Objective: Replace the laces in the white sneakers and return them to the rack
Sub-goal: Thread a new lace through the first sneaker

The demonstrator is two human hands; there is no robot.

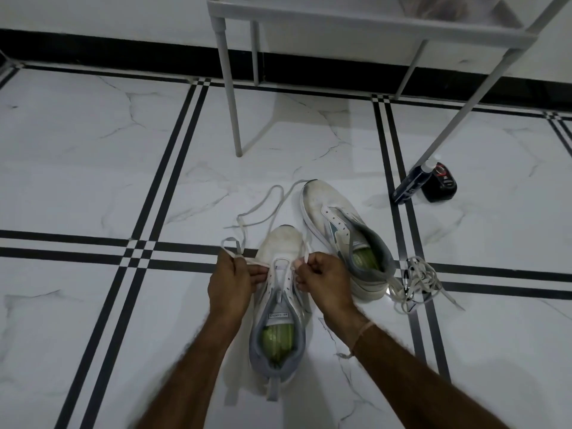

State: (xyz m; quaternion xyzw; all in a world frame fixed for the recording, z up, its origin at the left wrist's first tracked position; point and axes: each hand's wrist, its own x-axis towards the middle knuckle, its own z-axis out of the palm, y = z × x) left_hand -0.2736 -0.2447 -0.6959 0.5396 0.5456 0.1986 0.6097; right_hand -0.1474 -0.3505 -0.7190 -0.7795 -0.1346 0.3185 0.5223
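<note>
White marble floor [93,181] with black stripes lies under everything. Two white shoes sit on it, not on the rack [340,18]. The near shoe [278,305] stands flat between the two hands, with its toe pointing away and its green inside showing. A pale lace [253,263] goes across its lowest holes, close to the toe. The left hand [232,280] is on the left side of this shoe, and its fingers pinch one side of the lace. The right hand [322,280] is on the right side, and its curled fingers pinch the other side of the lace. A thin thread is tied round the right wrist. Past the hands, the loose parts of the lace loop and trail over the floor up to the toe of the far shoe [337,224]. The far shoe lies just beside the near one, to the right and a bit further off. It leans a little, its toe looks dirty, and its holes have no lace in them. A tangled lace heap [418,280] rests on the floor, touching the heel of the far shoe. Further right, a dark bottle [410,187] with a white top lies next to a small black box [441,184]. The grey rack stands at the back by the wall, on thin legs.
</note>
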